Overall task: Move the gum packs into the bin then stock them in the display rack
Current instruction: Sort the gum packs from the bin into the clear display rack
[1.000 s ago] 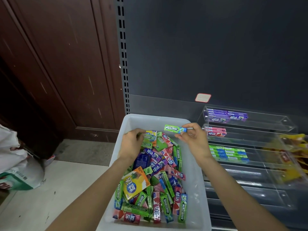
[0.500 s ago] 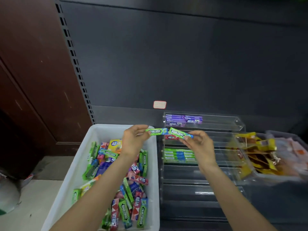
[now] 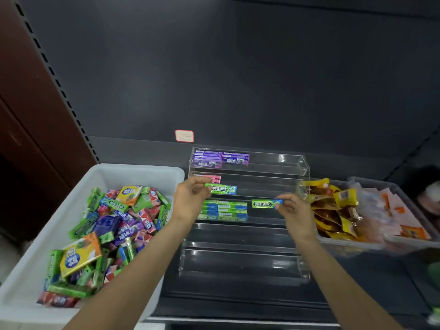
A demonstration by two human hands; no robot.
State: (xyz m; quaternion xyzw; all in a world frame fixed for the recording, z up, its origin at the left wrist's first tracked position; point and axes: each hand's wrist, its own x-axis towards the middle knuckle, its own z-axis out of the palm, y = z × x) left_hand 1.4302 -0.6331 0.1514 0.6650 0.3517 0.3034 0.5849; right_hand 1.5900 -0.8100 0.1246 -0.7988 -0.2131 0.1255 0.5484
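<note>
A white bin [image 3: 140, 171] at the left holds several mixed gum packs [image 3: 112, 229]. A clear tiered display rack [image 3: 292, 163] stands in the middle, with purple packs [image 3: 220, 158] on its top tier, pink packs [image 3: 210, 177] below, and green packs [image 3: 225, 210] on the third tier. My left hand [image 3: 190, 198] pinches a green Doublemint pack [image 3: 222, 189] over the rack's left side. My right hand [image 3: 294, 210] pinches another green Doublemint pack [image 3: 264, 204] by its right end, just right of the stocked green packs.
A clear tub [image 3: 345, 244] of yellow and brown snack packets [image 3: 333, 210] sits right of the rack, with a second tub of pale packets [image 3: 404, 217] beyond it. A dark shelf back panel carries a small price tag [image 3: 184, 135]. The rack's lower tiers hold nothing.
Both hands left the bin, each with a green Doublemint pack, and now hold them over the rack. The right hand's pack has dropped to the third tier. The view swung right.
</note>
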